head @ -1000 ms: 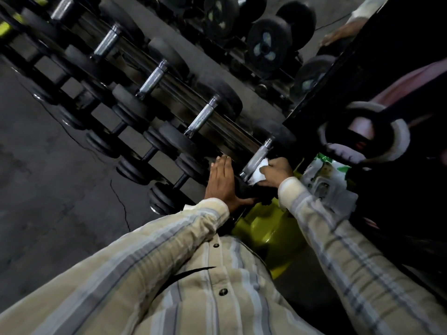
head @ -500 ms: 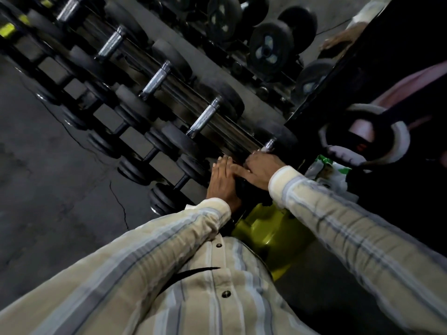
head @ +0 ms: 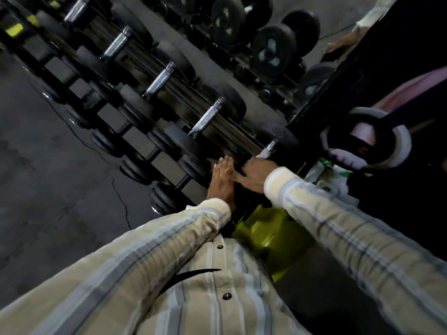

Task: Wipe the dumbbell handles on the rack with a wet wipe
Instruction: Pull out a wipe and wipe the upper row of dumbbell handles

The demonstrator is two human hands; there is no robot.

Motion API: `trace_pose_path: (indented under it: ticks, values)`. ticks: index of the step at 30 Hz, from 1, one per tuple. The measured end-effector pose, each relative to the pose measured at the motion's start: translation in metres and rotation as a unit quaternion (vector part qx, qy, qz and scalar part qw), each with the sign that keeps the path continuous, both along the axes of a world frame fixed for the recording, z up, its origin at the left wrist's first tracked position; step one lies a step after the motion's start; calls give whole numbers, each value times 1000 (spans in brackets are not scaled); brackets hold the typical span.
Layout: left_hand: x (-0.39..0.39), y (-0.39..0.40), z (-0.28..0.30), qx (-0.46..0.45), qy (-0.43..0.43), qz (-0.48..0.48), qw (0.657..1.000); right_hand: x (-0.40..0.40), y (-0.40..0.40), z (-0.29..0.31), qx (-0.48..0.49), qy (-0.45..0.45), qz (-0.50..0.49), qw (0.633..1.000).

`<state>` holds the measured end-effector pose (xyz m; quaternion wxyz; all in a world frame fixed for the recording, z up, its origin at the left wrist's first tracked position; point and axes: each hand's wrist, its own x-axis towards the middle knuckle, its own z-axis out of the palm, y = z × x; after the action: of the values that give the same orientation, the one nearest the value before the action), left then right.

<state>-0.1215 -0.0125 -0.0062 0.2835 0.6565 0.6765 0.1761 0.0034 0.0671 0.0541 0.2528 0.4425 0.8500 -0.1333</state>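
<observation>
A rack point(head: 232, 131) holds a row of black dumbbells with chrome handles point(head: 205, 119). The nearest dumbbell's handle point(head: 271, 146) shows only its far end. My right hand point(head: 255, 174) lies over the rest of that handle, wrapped round it with the wet wipe. Just a whitish edge of the wet wipe point(head: 262, 155) peeks out past the knuckles. My left hand point(head: 221, 181) rests flat, fingers straight, on the black weight head beside it, touching the right hand's index finger.
A white and green wipes packet point(head: 331, 175) lies right of my right wrist. A yellow-green plastic object point(head: 268, 235) sits below my hands. Smaller dumbbells point(head: 137, 168) fill the lower tier. Another person's hand point(head: 338, 45) rests at the top right.
My right hand slid along the nearest handle and now covers the wipe, which showed plainly a second ago. My left hand stayed in place.
</observation>
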Motion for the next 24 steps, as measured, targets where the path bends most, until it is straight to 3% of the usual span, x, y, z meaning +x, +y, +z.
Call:
trace_pose_path:
  ticks: [2, 5, 8, 10, 12, 16, 20, 23, 24]
  values:
    - [1, 3, -7, -3, 23, 8, 1000, 7, -14, -6, -25, 76, -12, 997]
    - [0, 2, -4, -15, 23, -15, 1000, 27, -29, -12, 31, 130, -30, 991]
    - [0, -3, 5, -33, 8, -30, 999, 35, -40, -20, 77, 133, -161, 975]
    - [0, -2, 8, -39, 26, -26, 999, 23, -44, -24, 70, 177, -282, 940]
    - [1, 1, 5, -33, 47, -28, 998, 0, -44, -24, 20, 236, -417, 877]
    - [-1, 7, -5, -21, 86, -11, 996, -32, -18, -21, -39, 329, -631, 701]
    - [-3, -3, 13, -27, 29, -44, 998, -3, 19, -53, -96, 509, -738, 433]
    - [-4, -5, 20, -16, 31, -48, 998, 16, 5, -43, -172, 522, -754, 358]
    - [-5, -5, 20, -16, 31, -53, 998, 20, -5, -37, -215, 521, -740, 367]
